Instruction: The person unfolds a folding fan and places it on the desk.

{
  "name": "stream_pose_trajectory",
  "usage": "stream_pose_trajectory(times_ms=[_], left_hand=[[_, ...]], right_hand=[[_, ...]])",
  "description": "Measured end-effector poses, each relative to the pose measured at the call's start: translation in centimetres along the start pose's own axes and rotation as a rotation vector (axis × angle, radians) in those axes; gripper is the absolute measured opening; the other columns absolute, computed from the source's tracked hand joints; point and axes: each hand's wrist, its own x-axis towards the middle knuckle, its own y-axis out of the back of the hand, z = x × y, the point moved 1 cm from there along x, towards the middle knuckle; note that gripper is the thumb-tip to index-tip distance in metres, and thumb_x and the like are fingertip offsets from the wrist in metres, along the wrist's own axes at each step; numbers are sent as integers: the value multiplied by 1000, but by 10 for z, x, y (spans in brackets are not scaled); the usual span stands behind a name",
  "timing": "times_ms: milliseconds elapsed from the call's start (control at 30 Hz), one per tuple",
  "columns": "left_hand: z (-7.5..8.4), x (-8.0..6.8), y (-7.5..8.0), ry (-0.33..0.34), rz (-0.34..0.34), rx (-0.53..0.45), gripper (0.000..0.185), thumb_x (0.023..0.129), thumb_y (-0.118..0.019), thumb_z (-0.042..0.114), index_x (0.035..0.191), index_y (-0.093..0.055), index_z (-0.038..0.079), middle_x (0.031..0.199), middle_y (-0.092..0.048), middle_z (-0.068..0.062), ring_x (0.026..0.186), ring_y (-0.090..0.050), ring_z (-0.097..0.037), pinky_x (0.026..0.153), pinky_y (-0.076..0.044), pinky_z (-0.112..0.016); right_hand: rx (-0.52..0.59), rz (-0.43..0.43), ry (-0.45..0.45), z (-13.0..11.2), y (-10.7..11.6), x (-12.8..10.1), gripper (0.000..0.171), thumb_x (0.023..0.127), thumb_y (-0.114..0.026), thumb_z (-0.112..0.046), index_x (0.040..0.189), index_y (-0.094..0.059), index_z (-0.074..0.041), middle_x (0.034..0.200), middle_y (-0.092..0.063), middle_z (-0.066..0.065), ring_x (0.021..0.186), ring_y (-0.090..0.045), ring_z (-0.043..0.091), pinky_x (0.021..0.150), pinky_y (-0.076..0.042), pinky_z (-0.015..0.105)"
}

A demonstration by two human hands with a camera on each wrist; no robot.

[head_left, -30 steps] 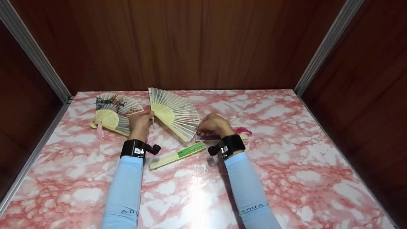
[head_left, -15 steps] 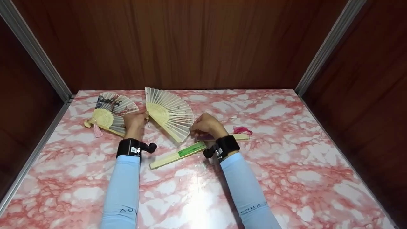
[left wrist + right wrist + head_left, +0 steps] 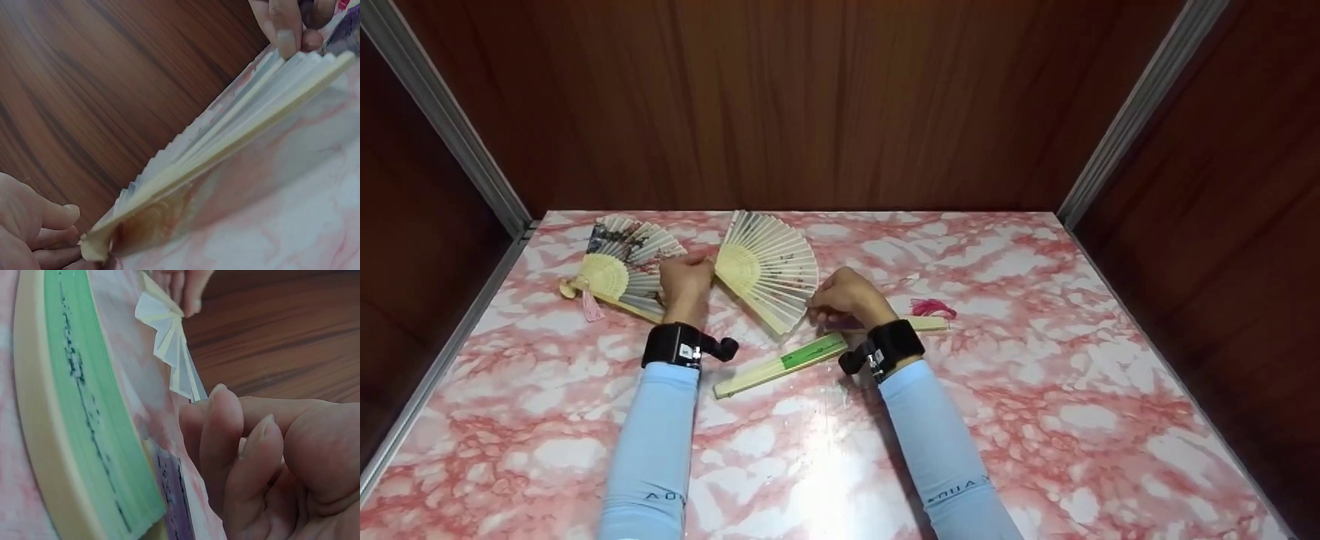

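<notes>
A spread folding fan (image 3: 780, 274) with pale leaf and yellow ribs stands between my hands, its leaf fanned toward the back and right. At its pivot end is my left hand (image 3: 686, 289); in the left wrist view the fingers (image 3: 53, 256) touch the fan's base from behind while the thumb stays apart from it. My right hand (image 3: 851, 296) pinches the lower right corner of the leaf between thumb and fingers. Beneath that hand lies a folded purple fan (image 3: 928, 323), partly hidden. A folded green fan (image 3: 780, 366) rests in front, prominent in the right wrist view.
Another spread fan (image 3: 607, 274) with dark and red blossom print and a pink tassel (image 3: 592, 307) lies at the left. A magenta tassel (image 3: 932, 308) lies by the purple fan. Wooden panels (image 3: 810, 105) close off the back and sides of the marbled table (image 3: 1072, 412).
The left edge of the fan's leaf has swung right, so its spread is narrower. My left hand shifted slightly right and its thumb lies off the base. My right hand drifted left, then stayed.
</notes>
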Motion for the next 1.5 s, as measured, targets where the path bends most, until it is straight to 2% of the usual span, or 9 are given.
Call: stream_pose_trajectory(times_ms=[100,233,400,500,667,833,1067,1300,1500], left_hand=[[9,-2,-3,-121,-11,49,37,94,-64,9,130,-66,0,131,-67,-21,123,-61,-28,104,-53,-32],[32,-13,-8,-308,4,134,36,94,-64,16,128,-68,4,132,-68,-17,127,-60,-30,110,-49,-38],[67,-42,-16,-467,-40,187,38,94,-65,20,131,-67,11,137,-66,-12,127,-60,-30,113,-46,-43],[82,-62,-24,-586,-121,228,39,93,-66,18,131,-67,11,139,-65,-11,128,-59,-28,116,-44,-40],[91,-88,-41,-741,-352,346,41,93,-65,14,134,-65,11,144,-61,-11,140,-52,-27,123,-39,-40],[82,-102,-54,-759,-544,495,37,94,-67,16,131,-67,13,132,-69,-8,127,-61,-26,113,-49,-43],[53,-104,-77,-705,-731,651,32,92,-71,10,124,-71,13,122,-73,-6,115,-66,-27,101,-56,-40],[26,-103,-93,-633,-821,739,33,89,-73,9,122,-71,8,116,-74,-11,110,-69,-28,96,-57,-39],[15,-104,-99,-608,-833,761,37,84,-79,10,121,-71,7,115,-75,-11,106,-70,-25,96,-58,-38]], right_hand=[[15,9,-15,-3,4,-3,23,93,-70,-18,100,-77,3,77,-76,8,54,-63,8,50,-53,18],[-61,58,86,-12,25,-15,34,98,-64,-24,117,-71,3,107,-75,22,85,-74,30,78,-65,40],[-279,215,282,-22,63,-37,43,100,-60,-35,132,-65,-6,133,-67,17,125,-63,34,110,-51,49],[-364,263,322,-24,80,-51,50,98,-63,-39,140,-60,-12,145,-61,10,138,-53,29,120,-42,48],[-457,217,296,-17,96,-63,65,92,-73,-33,151,-47,-23,157,-49,5,146,-44,29,123,-37,51],[-510,163,162,-4,98,-60,76,83,-81,-23,151,-48,-29,159,-46,5,133,-54,28,116,-46,49],[-610,16,-39,14,93,-52,62,77,-84,-21,135,-64,-25,139,-64,5,123,-61,25,102,-55,44],[-644,-54,-94,24,90,-45,54,65,-93,-22,115,-74,-28,118,-73,-4,108,-64,16,88,-56,32],[-647,-71,-79,26,87,-41,48,70,-93,-22,113,-72,-22,119,-70,1,105,-61,18,88,-54,33]])
